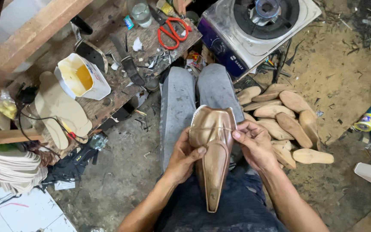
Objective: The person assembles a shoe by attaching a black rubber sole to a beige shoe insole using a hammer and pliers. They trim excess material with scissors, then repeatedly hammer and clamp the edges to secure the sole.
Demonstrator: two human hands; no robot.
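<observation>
Shoe upper: one bronze pointed shoe upper (213,154) lay on the person's lap, toe toward the camera.
Left hand: the left hand (184,157) gripped the upper's left edge, thumb pressed on top.
Right hand: the right hand (254,144) clasped its right edge.
Insoles: about a dozen tan insoles (286,124) were heaped on the floor right of the upper.
Scissors: one red-handled pair of scissors (172,30) lay on the bench beyond it.
Glue tub: one white glue tub (82,77) stood to the upper's left.
</observation>
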